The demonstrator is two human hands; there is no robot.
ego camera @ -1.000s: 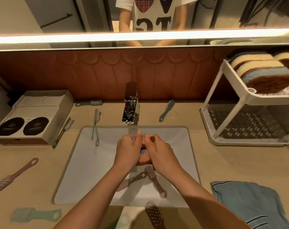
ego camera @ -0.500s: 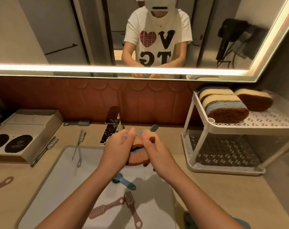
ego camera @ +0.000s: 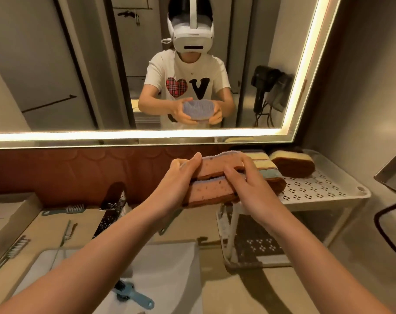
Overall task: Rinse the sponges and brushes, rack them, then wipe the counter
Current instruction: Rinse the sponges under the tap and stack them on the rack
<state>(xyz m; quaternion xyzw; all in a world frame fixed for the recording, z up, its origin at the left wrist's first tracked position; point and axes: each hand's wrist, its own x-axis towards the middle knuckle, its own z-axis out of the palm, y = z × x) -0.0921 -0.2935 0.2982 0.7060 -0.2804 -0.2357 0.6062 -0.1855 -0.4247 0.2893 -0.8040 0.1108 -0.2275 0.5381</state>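
Observation:
I hold a folded pink-brown sponge (ego camera: 211, 184) with a blue top in both hands, raised to the height of the rack's upper shelf. My left hand (ego camera: 178, 177) grips its left end; my right hand (ego camera: 249, 184) wraps its right end. Just behind it, a blue-and-cream sponge (ego camera: 268, 169) and a brown-and-cream sponge (ego camera: 293, 163) lie on the white rack's top shelf (ego camera: 317, 191). In the sink (ego camera: 169, 268) below lies a blue brush (ego camera: 135, 298). More brushes (ego camera: 66, 209) rest on the counter at the left.
The chrome faucet (ego camera: 110, 211) stands left of my arms. A cardboard box (ego camera: 8, 216) sits far left. The rack's lower shelf (ego camera: 256, 248) holds nothing. A lit mirror (ego camera: 147, 87) spans the wall. A dark cable (ego camera: 387, 223) hangs at the right edge.
Both hands lifted the sponge out of the sink and carried it up and right to the rack's top shelf. My view tilted up toward the mirror.

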